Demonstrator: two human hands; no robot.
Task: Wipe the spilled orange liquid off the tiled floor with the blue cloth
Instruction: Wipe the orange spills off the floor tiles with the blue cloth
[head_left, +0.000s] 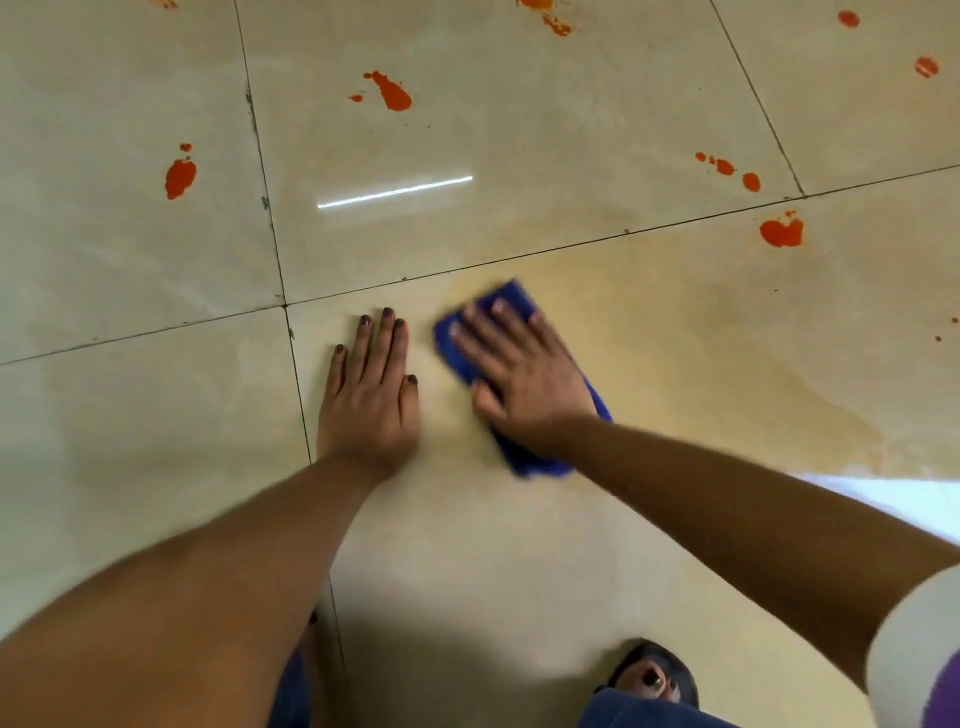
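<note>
On tiled floor (519, 545) w/ faint orange smear (727, 332) we kneel. Our right hand (524, 374) spread flat, pressing blue cloth (540, 460) down, no grip. Our left hand (371, 387) flat on tile beside it, nothing held. Orange blobs (395, 93) farther off, unwiped.

Setting: indoor room, probably domestic; the exact room cannot be told. Evidence: floor (519, 156) of large glossy beige tiles with faint marbled veining, divided by thin dark grout lines (270, 218), some chipped or soiled. A tube light reflection (395, 191) shows as a bright white bar on the glaze, indicating ceiling lighting overhead. A paler bright patch (893, 499) lies at the right edge, source unclear. A foot in a dark open sandal (652, 673) stands on the tile at the lower edge. No furniture or walls visible.
</note>
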